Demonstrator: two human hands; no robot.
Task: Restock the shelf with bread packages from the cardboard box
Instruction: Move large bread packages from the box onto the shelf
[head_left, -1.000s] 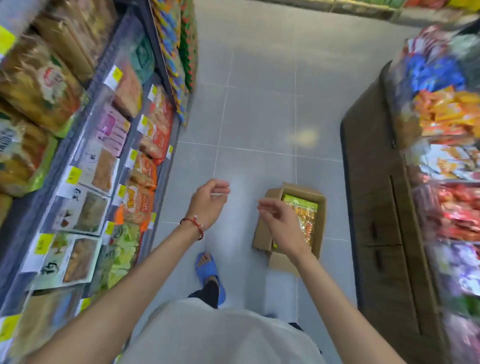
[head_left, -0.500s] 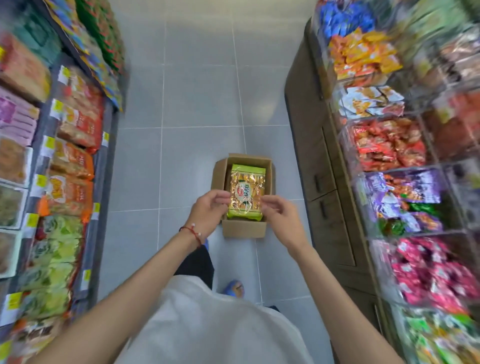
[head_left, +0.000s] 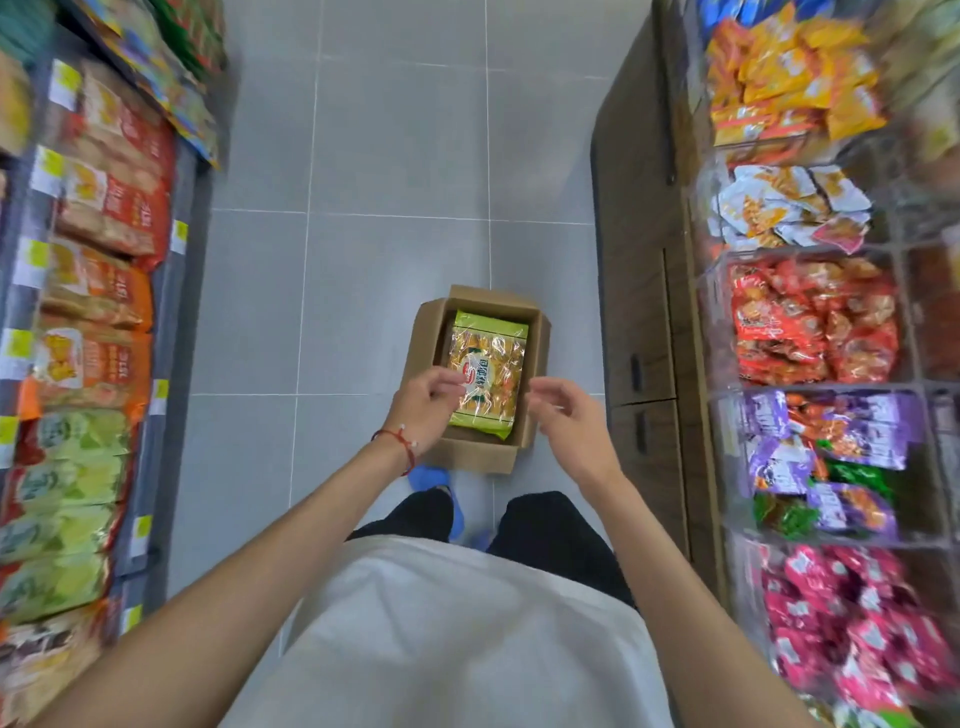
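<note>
An open cardboard box (head_left: 541, 340) sits on the grey tiled floor in the aisle's middle. Inside lies a green-and-yellow bread package (head_left: 493, 358) in clear wrap. My left hand (head_left: 423, 410), with a red string bracelet on the wrist, hovers over the box's near left corner, fingers loosely curled and empty, overlapping the package's left edge. My right hand (head_left: 569, 421) hovers over the near right corner, fingers apart and empty. The shelf (head_left: 171, 322) on the left holds rows of bagged bread in red, orange and green wraps.
A wooden cabinet (head_left: 639, 291) lines the aisle's right side, with clear bins of snack packs (head_left: 810, 322) above it. My feet in blue slippers (head_left: 428, 475) stand just behind the box. Grey floor tiles (head_left: 395, 156) stretch ahead.
My view has swung from the left shelf to straight down the aisle. Both hands have come over the box and hover there, holding nothing.
</note>
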